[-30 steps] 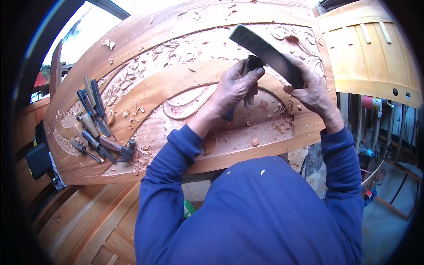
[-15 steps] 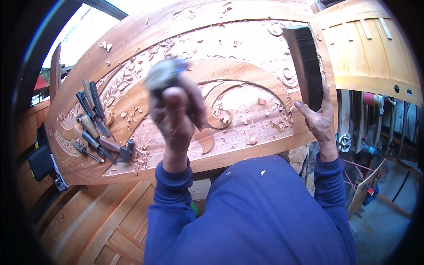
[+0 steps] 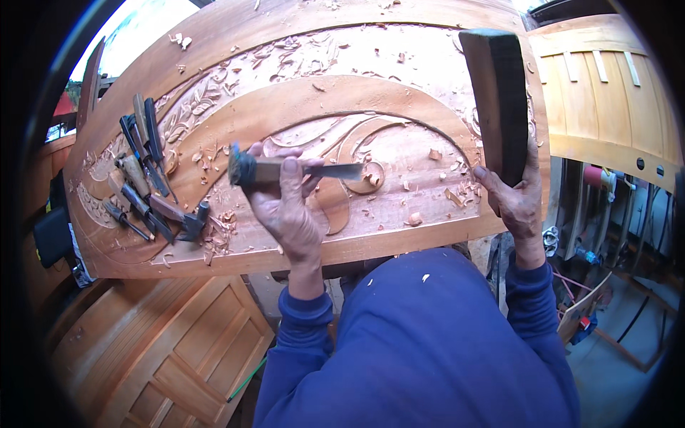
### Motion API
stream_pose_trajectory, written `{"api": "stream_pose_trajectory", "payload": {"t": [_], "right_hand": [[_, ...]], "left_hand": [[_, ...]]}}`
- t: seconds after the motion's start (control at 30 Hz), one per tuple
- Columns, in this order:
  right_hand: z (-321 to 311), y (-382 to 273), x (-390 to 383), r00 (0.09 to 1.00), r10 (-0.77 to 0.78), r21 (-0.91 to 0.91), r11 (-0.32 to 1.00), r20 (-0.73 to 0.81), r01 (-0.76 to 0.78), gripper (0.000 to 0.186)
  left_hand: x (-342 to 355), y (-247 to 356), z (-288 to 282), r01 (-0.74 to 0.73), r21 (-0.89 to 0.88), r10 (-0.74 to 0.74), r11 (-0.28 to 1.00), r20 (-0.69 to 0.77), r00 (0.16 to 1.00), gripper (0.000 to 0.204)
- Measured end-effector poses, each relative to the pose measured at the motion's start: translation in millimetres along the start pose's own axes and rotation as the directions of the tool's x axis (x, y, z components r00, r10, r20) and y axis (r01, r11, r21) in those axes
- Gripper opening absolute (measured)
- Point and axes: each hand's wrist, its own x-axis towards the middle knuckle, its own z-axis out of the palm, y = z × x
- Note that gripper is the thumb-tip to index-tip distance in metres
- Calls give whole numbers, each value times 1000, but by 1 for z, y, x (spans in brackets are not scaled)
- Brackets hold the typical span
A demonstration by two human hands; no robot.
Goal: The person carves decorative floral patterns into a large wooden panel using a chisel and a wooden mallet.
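Observation:
Held between the thumb and fingers of my left hand (image 3: 292,221) is a carving chisel (image 3: 270,171), lying level above the panel. Its wooden handle has a dark wrapped butt to the left, and the metal blade points right. My right hand (image 3: 515,208) grips the lower end of a long dark wooden block (image 3: 503,100) that stands up at the right. Beneath both hands lies a large carved wooden panel (image 3: 399,96) with scrolls and leaf relief, strewn with shavings.
Several chisels and gouges (image 3: 146,178) are piled on the panel's left, beside a hammer head (image 3: 194,221). Panelled wooden doors (image 3: 189,349) lie below the near edge. Another wooden panel (image 3: 599,93) is at the far right, above upright metal bars (image 3: 581,207).
My left hand has come slightly right and turned, so the chisel, blurred before, now lies sideways with its blade to the right. My right hand still holds the block, in nearly the same place.

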Motion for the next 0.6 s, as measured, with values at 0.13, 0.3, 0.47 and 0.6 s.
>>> {"api": "stream_pose_trajectory", "payload": {"t": [0.13,0.3,0.47,0.6], "right_hand": [[8,-16,8,999,-33,-38,999,30,34,83],[13,-32,15,998,11,29,999,64,-13,82],[19,-57,26,996,9,-3,1000,92,-9,81],[44,-81,50,955,-275,65,961,116,269,75]], "left_hand": [[3,-19,6,-37,-34,36,999,-33,999,53],[0,-26,8,-57,-39,56,998,-16,998,51],[-10,-22,10,-72,-8,72,997,1,997,59],[-12,-32,14,-125,1,125,992,-18,992,61]]}}
